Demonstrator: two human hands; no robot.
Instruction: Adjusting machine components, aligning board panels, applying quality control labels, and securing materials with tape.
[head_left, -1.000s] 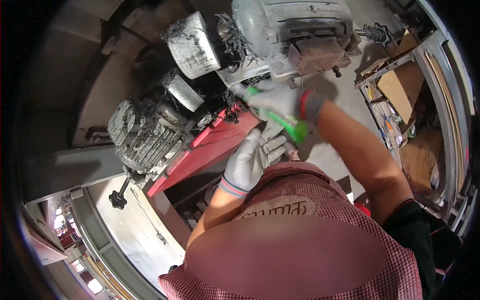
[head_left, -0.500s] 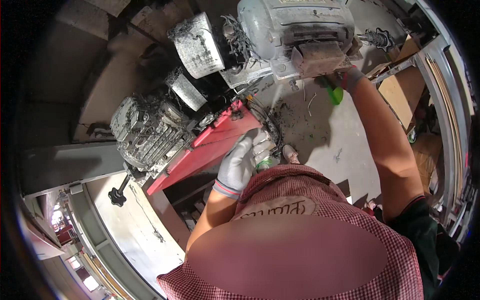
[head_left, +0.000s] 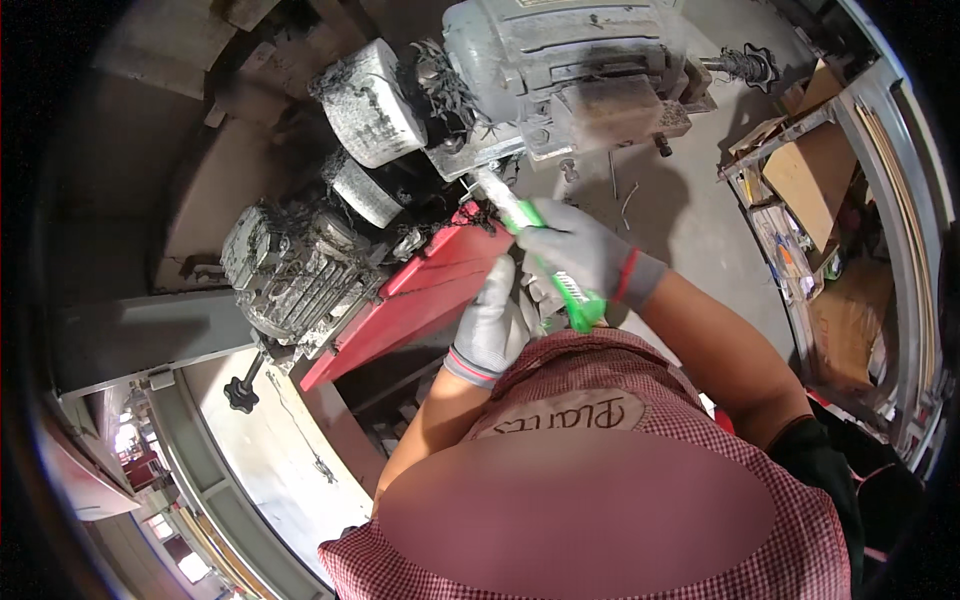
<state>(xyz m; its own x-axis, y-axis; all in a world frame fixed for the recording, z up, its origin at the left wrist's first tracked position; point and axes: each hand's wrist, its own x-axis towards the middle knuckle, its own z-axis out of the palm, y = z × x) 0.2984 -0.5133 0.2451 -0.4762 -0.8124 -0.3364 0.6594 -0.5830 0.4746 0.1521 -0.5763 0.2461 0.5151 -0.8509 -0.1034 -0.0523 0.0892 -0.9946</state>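
Observation:
My right hand (head_left: 575, 250), in a grey glove with a red cuff line, is closed round a long green-and-white tool (head_left: 574, 292). The tool slants up to the left; its pale far end is near the lower edge of the motor's mounting plate (head_left: 480, 150). I cannot make out its exact kind. Beside it, my gloved left hand (head_left: 492, 328) is curled in front of my apron, close to a sloping red panel (head_left: 420, 290). Its fingers are bent, and what they hold is mostly hidden.
Above stands a dusty grey motor (head_left: 570, 50); left of it are a white roller (head_left: 370, 105), a smaller roller (head_left: 366, 193) and a second, dirt-caked motor (head_left: 290, 265). Dark fibres cling to them. A shelf with cardboard (head_left: 815, 185) stands at the right. Black knobs (head_left: 240, 394) stick out.
My right hand has come from under the big motor's right side down and left, bringing the green-and-white tool beside my left hand. My left hand has shifted slightly; the view has moved a little.

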